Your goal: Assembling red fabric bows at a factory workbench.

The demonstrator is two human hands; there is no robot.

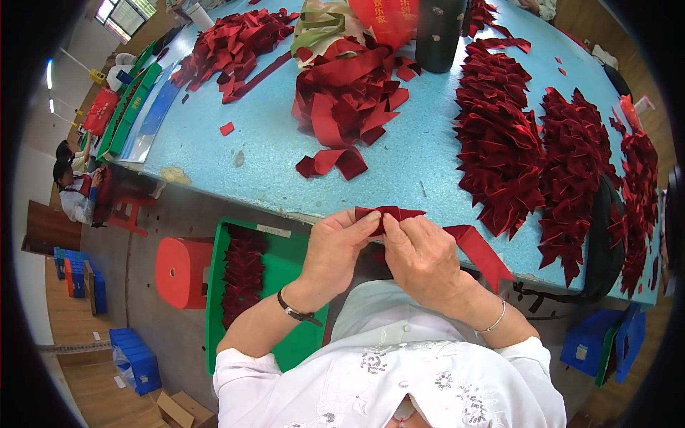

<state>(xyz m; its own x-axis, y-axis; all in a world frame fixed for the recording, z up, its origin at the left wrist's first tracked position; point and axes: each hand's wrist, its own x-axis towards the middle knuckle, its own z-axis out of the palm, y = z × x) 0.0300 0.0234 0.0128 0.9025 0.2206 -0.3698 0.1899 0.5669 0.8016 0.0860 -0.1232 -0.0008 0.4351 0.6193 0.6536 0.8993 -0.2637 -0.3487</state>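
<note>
Both my hands meet at the near edge of the table, pinching one dark red ribbon point(407, 213) between thumbs and fingers. My left hand point(335, 242) grips its left part, with the thumb pressed on top. Close beside it, my right hand point(421, 250) pinches the ribbon's middle, fingers curled. From under my right hand a flat red ribbon tail point(481, 257) hangs over the table edge. The folds under my fingertips are partly hidden. Ahead of my hands lies a loose heap of cut red ribbon point(349, 100), with one curled strip point(335, 163) nearest me.
Rows of folded red bows point(499, 143) cover the right of the blue table point(235, 164). A black bottle point(439, 36) stands at the back. Below left are a green crate point(285, 267) with bows and a red stool point(182, 273). A black bag point(606, 242) hangs at the right edge.
</note>
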